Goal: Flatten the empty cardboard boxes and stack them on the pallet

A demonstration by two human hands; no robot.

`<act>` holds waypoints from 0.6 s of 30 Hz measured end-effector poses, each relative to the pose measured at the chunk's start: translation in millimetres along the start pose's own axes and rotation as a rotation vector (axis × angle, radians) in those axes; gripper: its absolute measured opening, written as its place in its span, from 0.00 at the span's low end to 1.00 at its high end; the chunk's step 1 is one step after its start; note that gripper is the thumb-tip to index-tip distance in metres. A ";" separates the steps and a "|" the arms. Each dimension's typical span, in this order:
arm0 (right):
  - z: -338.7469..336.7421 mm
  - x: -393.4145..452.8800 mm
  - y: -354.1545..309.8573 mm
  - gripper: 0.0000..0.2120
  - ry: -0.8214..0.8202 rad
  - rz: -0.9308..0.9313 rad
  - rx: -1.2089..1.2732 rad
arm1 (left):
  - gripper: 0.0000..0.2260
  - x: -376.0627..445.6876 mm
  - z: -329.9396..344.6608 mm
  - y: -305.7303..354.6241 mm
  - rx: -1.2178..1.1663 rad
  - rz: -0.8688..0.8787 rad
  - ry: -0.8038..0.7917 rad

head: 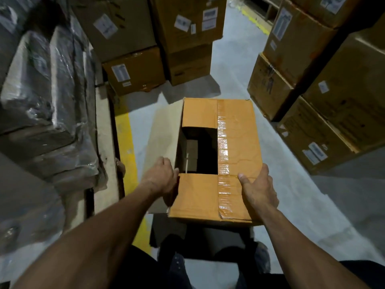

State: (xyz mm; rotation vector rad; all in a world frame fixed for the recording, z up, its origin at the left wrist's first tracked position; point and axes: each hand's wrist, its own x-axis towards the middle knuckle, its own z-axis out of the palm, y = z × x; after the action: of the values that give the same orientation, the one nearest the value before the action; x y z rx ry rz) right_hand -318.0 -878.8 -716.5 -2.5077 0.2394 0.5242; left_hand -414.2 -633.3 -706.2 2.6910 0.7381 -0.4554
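An orange-brown cardboard box (239, 142) is held up in front of me over the grey floor. Its top is partly open: one long flap hangs out to the left, and a dark rectangular gap shows the empty inside. A strip of clear tape runs along the right flap. My left hand (161, 178) grips the box's left side near the closest corner of the gap. On the near right corner, my right hand (258, 188) grips the edge with its thumb lying on the top. No pallet is clearly visible.
Stacks of sealed brown cartons (133, 69) stand ahead, and more cartons (325, 126) line the right side. Plastic-wrapped bundles (45, 97) pile up on the left beside a yellow floor line (125, 142). A grey floor aisle (233, 65) runs forward between the stacks.
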 end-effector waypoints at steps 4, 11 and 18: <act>4.1 4.7 2.8 0.38 0.002 -0.004 0.006 | 0.17 1.4 40.0 19.2 -0.441 -0.188 0.144; 11.6 -6.5 -6.8 0.32 0.122 -0.240 -0.286 | 0.19 18.7 56.3 12.5 -0.492 -0.220 0.220; 26.0 12.6 -50.6 0.25 -0.115 -1.149 -0.665 | 0.22 22.1 66.1 10.2 -0.500 -0.219 0.264</act>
State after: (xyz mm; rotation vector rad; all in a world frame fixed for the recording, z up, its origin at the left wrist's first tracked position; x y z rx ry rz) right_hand -300.8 -823.1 -716.9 -2.6306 -1.5421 0.2498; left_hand -405.2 -656.9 -771.9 2.2266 1.0639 0.0443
